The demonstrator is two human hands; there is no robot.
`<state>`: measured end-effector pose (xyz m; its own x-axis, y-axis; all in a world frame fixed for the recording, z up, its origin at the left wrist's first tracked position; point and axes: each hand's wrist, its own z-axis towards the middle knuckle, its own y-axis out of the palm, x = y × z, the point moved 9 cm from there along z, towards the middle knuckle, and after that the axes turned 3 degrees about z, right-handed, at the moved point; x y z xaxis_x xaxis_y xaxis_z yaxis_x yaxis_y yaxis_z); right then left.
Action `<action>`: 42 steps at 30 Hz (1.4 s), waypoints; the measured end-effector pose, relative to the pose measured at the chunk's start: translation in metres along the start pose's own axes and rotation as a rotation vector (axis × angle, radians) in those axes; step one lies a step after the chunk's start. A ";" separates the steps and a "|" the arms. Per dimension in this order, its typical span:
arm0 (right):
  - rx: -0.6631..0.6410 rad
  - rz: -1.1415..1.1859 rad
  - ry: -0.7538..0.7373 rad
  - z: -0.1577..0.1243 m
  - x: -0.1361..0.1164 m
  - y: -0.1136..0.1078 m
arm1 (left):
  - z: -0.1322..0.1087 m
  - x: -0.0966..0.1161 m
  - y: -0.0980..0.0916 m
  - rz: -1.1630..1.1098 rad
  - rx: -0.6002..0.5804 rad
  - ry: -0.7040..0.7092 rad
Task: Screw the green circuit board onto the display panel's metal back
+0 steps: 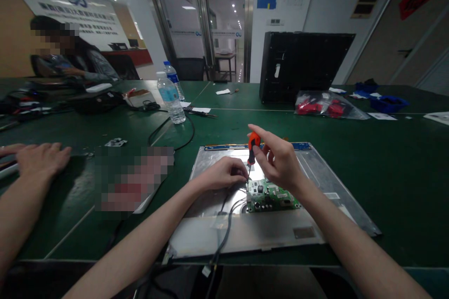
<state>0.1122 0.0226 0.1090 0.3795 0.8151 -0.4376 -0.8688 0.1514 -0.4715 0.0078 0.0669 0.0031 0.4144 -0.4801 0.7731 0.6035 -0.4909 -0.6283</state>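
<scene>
The fingers of the right hand [278, 156] gripped the red-and-black handle of a screwdriver [253, 142], forefinger reaching over its butt, with the shaft standing nearly upright. The left hand [228, 173] had its thumb and fingertips drawn together just beside the tip; whether they pinched a screw, a wire or nothing, I could not tell. Both met at the far left corner of the green circuit board [271, 196], which lay on the back of a flat panel [206, 198].

The step in hand looked like working a fastener at that corner, though whether driving or loosening it was unclear. The next move seemed to call for a seated tip, an upright shaft and light downward pressure while the left fingers steadied the spot, clear of the board's components.

Cables [229, 226] ran from the board's left side toward the near edge of the table [403, 173]. Well left of the board was a co-worker's hand [42, 161]; beyond it stood water bottles [171, 98] and, farther right, a black monitor [308, 65].
</scene>
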 end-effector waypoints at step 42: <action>-0.053 -0.004 0.064 -0.005 0.007 0.003 | 0.000 -0.001 0.000 0.024 -0.005 -0.032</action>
<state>0.1134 0.0262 0.1008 0.4036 0.7769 -0.4833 -0.8501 0.1232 -0.5120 0.0075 0.0672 0.0026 0.4501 -0.4684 0.7602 0.5901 -0.4830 -0.6470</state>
